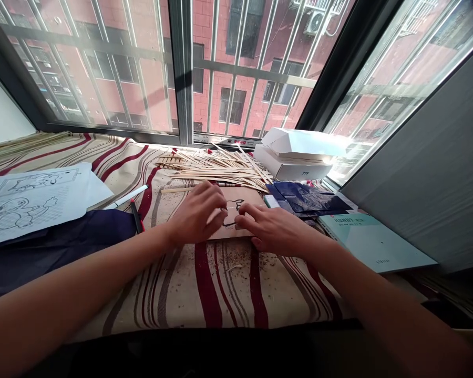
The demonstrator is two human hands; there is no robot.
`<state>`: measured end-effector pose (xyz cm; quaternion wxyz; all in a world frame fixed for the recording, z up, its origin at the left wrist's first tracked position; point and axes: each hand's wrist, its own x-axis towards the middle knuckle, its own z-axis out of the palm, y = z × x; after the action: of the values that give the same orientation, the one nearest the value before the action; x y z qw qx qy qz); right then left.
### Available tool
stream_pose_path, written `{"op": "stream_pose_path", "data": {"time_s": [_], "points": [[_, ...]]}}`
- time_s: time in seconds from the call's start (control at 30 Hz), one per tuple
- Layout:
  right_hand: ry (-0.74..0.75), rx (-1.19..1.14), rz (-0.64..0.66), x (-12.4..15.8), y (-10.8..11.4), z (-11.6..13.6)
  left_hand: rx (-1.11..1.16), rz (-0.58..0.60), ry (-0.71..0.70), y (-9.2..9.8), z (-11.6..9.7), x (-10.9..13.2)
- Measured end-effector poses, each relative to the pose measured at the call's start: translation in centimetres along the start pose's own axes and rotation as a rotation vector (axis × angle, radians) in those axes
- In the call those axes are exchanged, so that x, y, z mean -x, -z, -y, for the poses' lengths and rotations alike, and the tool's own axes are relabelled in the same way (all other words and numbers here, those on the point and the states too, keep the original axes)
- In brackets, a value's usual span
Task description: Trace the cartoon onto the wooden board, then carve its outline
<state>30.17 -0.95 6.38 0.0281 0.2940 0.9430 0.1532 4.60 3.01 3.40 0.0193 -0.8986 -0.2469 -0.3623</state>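
A brown board [244, 203] with a black outline drawing lies flat on the striped cloth [220, 294], at the middle of the view. The left hand [197, 215] covers its 9 o'clock edge with the fingers curled down. Whether they pinch anything cannot be told. The right hand [278, 231] lies flat on its 4 o'clock corner, fingers stretched and close together.

Toward 6 o'clock the cloth is open, strewn only with shavings. A heap of thin sticks [220, 168] crowds the 12 o'clock edge, and dark blue paper [307, 199] lies just beside the board at 3 o'clock, with a teal booklet [374, 241] beyond. A white box [295, 157] sits at 1 o'clock. At 9 o'clock lie a red-and-black pen [137, 216] and drawing sheets [31, 202], cut off by the frame. The hands hide most of the drawing.
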Motion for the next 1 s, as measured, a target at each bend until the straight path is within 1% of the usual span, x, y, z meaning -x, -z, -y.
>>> {"op": "stream_pose_path", "data": {"time_s": [0.03, 0.07, 0.1, 0.13, 0.17, 0.23, 0.27, 0.3, 0.37, 0.43, 0.47, 0.5, 0.57, 0.63, 0.7, 0.8, 0.9, 0.97, 1.0], "points": [[0.020, 0.031, -0.044, 0.0, -0.4, -0.1, 0.021, 0.034, -0.098, 0.5, -0.9, 0.0], [0.043, 0.062, -0.098, 0.1, -0.8, -0.1, 0.045, 0.092, -0.234, 1.0, -1.9, 0.1], [0.067, 0.097, -0.163, 0.2, -1.1, -0.2, 0.032, 0.193, -0.441, 1.2, -3.0, 0.2], [0.094, 0.138, -0.236, 0.3, -1.3, -0.2, 0.010, 0.291, -0.573, 1.3, -4.1, 0.4], [0.112, 0.185, -0.316, 0.4, -1.4, -0.3, -0.013, 0.394, -0.639, 1.2, -5.2, 0.6], [0.102, 0.271, -0.463, 0.4, -1.5, -0.6, -0.115, 0.550, -0.595, 0.7, -7.1, 1.1], [0.076, 0.307, -0.501, 0.3, -1.5, -0.9, -0.140, 0.606, -0.563, 0.4, -8.0, 1.3], [0.040, 0.334, -0.505, 0.1, -1.4, -1.2, -0.153, 0.639, -0.533, 0.1, -8.7, 1.4], [-0.024, 0.353, -0.437, -0.4, -1.1, -1.8, -0.133, 0.662, -0.519, -0.4, -9.9, 1.6], [-0.055, 0.332, -0.356, -0.7, -0.5, -2.5, -0.105, 0.656, -0.524, -0.5, -10.8, 1.8], [-0.057, 0.305, -0.347, -0.8, -0.1, -2.7, -0.082, 0.656, -0.532, -0.5, -11.1, 1.9], [-0.056, 0.277, -0.361, -0.8, 0.4, -2.9, -0.052, 0.657, -0.542, -0.4, -11.3, 2.0], [-0.049, 0.250, -0.428, -0.7, 1.4, -3.0, 0.026, 0.665, -0.580, -0.3, -11.7, 2.2], [-0.029, 0.268, -0.483, -0.8, 2.2, -2.8, 0.079, 0.674, -0.612, -0.2, -11.8, 2.2], [0.021, 0.314, -0.475, -1.4, 2.3, -2.3, 0.085, 0.695, -0.617, -0.3, -11.8, 2.2], [0.134, 0.361, -0.413, -3.4, 0.9, -1.5, 0.076, 0.752, -0.614, -0.7, -11.9, 1.9], [0.177, 0.321, -0.326, -5.2, -1.3, -0.8, 0.056, 0.805, -0.615, -0.7, -12.5, 1.8], [0.191, 0.279, -0.284, -5.7, -2.4, -0.4, 0.058, 0.830, -0.599, 0.3, -12.6, 1.7], [0.200, 0.257, -0.269, -5.7, -2.7, -0.1, 0.087, 0.840, -0.583, 1.2, -12.3, 1.5]]}}
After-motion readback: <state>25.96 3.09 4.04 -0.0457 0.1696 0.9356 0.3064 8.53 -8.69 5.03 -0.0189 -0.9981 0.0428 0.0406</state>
